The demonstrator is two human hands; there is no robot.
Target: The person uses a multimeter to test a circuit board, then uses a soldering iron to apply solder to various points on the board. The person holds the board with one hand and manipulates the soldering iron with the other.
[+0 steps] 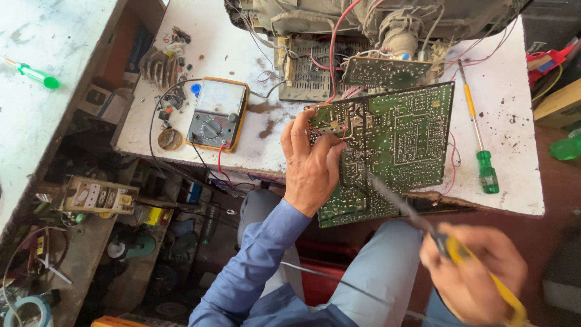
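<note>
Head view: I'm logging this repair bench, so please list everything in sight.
circuit board: one, green, tilted at table edge
multimeter: one, yellow-cased, on table, left of board
screwdriver: one, green handle, on table at right
second screwdriver: one, green, on left surface
opened chassis: one, grey, wired, behind board
table: one, white, stained
left hand: grips board's left edge
right hand: blurred, holds yellow-handled tool aimed at board

hands on a green circuit board

the left hand (pixel 310 162) grips the left edge of a green circuit board (pixel 387 145) tilted over the white table (pixel 514 181). the blurred right hand (pixel 475 266) holds a yellow-handled tool (pixel 451 248), its tip near the board. a yellow multimeter (pixel 216 114) lies left.
</note>
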